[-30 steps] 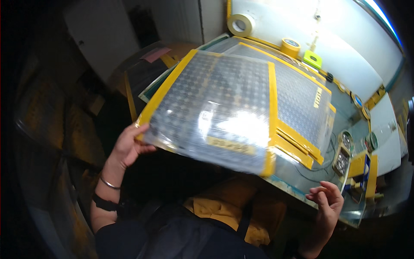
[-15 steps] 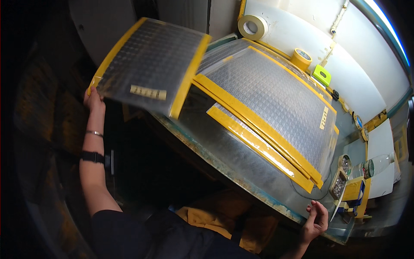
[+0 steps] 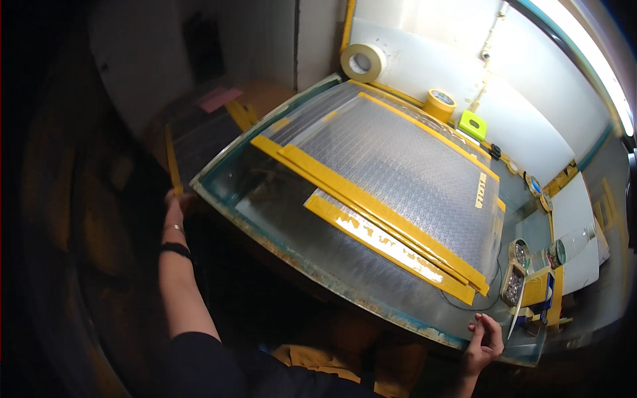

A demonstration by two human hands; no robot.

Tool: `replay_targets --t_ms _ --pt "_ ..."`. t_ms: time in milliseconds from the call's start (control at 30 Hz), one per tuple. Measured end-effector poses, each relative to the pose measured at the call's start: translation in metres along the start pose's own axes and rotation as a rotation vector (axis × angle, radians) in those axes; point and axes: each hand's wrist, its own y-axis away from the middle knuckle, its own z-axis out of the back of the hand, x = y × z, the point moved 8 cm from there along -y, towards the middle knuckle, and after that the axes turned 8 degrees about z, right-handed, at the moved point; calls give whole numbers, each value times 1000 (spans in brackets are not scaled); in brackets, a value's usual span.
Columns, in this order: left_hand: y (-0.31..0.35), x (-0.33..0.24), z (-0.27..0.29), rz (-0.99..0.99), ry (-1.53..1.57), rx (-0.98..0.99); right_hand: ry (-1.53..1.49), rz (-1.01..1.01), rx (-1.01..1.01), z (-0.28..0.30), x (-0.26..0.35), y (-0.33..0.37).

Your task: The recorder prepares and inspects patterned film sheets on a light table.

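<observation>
My left hand (image 3: 175, 199) is closed on the near edge of a clear patterned sheet (image 3: 202, 142) with yellow tape along its sides. This sheet is low and dim, beyond the table's left end. Its far part lies near a pink piece (image 3: 220, 99); whether it touches what is below, I cannot tell. My right hand (image 3: 486, 346) is by the table's near right edge, fingers curled in, with nothing visible in them. On the table lies a stack of similar clear sheets (image 3: 405, 166) with yellow-taped borders. A yellow-edged strip (image 3: 391, 242) sticks out from under its near side.
The glass-topped table (image 3: 279, 219) has a worn, raised rim. Along its back stand a cream tape roll (image 3: 363, 62), a yellow tape roll (image 3: 439, 105) and a lime-green square item (image 3: 472, 125). At right are small containers of tiny pieces (image 3: 513, 285) and a clear bottle (image 3: 576, 244).
My left hand has carried the taped sheet from above the table's left corner down and away into the dim area beyond it. My right hand has hardly moved. The view has shifted slightly.
</observation>
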Motion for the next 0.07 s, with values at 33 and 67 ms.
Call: replay_targets --t_ms 33,67 --pt "-21 3 20 -27 20 -118 -18 -7 -27 -2 1 -2" --pt "-30 2 -19 -25 -4 -71 -5 34 -38 2 3 -2"
